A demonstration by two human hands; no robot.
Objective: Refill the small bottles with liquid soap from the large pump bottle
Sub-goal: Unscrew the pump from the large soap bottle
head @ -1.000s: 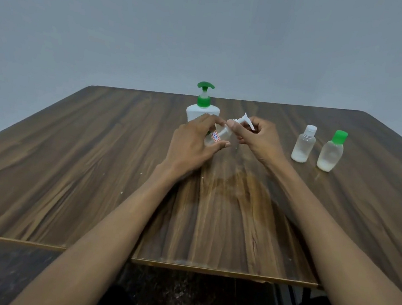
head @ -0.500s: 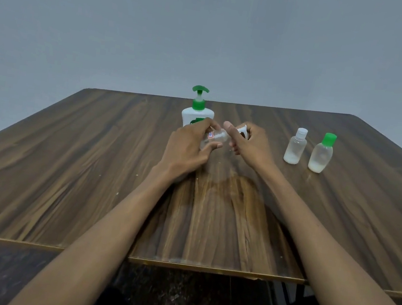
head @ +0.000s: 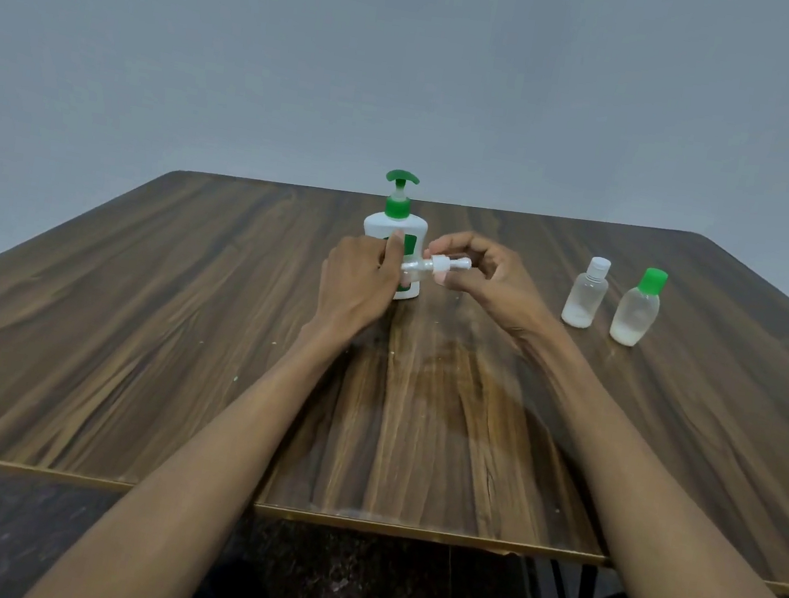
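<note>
A large white pump bottle (head: 394, 228) with a green pump head stands at the table's middle, partly hidden behind my hands. In front of it my left hand (head: 360, 279) grips a small clear bottle (head: 411, 271) held sideways. My right hand (head: 481, 275) pinches that bottle's white spray cap (head: 444, 265) at the neck. Two more small bottles stand upright to the right: one with a white cap (head: 585, 294) and one with a green cap (head: 637, 308). Each holds a little pale liquid at the bottom.
The dark wooden table (head: 126, 339) stretches wide on both sides, its near edge running across the lower view. A plain grey wall rises behind it. A dark speckled floor shows below the table's edge.
The small bottle has turned from slanted to nearly level between my hands. My right hand's fingers have shifted along the white cap. The view has drifted a little.
</note>
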